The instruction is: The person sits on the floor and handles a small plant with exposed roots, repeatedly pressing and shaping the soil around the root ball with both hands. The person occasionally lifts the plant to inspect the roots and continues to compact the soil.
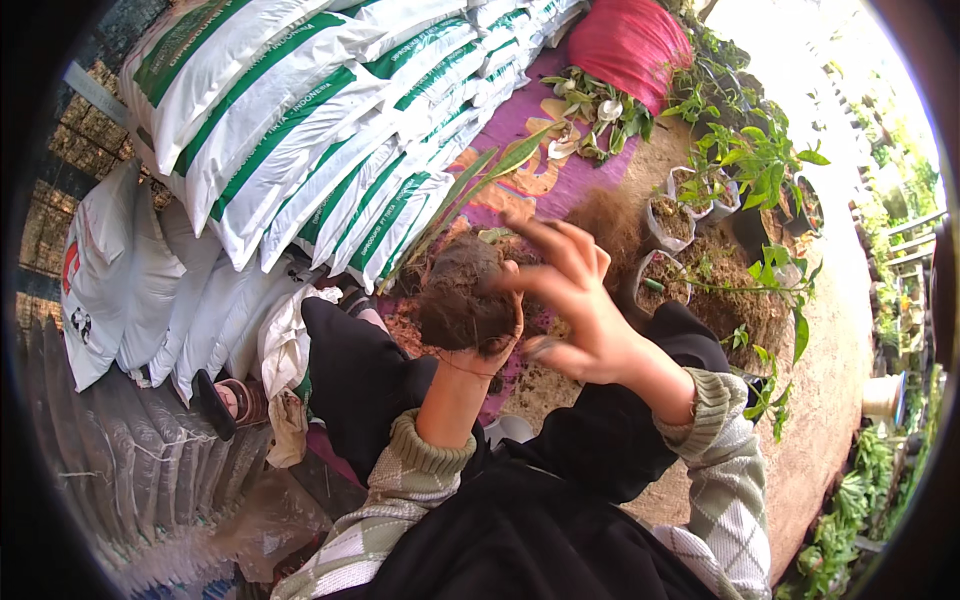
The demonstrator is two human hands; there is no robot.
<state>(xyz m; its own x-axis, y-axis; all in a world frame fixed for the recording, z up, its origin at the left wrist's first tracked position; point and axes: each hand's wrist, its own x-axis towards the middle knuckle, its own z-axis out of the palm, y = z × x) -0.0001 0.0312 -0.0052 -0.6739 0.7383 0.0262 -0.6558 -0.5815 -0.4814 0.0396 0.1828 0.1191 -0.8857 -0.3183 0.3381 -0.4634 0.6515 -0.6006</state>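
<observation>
My left hand (487, 361) is wrapped from below around a dark clump of soil and fibrous roots (466, 296). Just to its right, my right hand (581, 307) has its fingers spread and holds nothing. That hand is blurred, and its fingertips overlap the clump's edge, so I cannot tell whether they touch it. Long green strap-like leaves with pale edges (517, 157) slant up behind the clump; whether they join it is hidden. Brown loose fibre (604, 225) lies beyond my right hand, and reddish-brown crumbly material (401, 330) lies under the clump.
White sacks with green bands (300, 105) are stacked at the upper left. A purple printed mat (551, 82) runs beside them, near a red sack (630, 49). Potted seedlings in white bags (671, 217) stand at right. A sandaled foot (236, 397) shows at left.
</observation>
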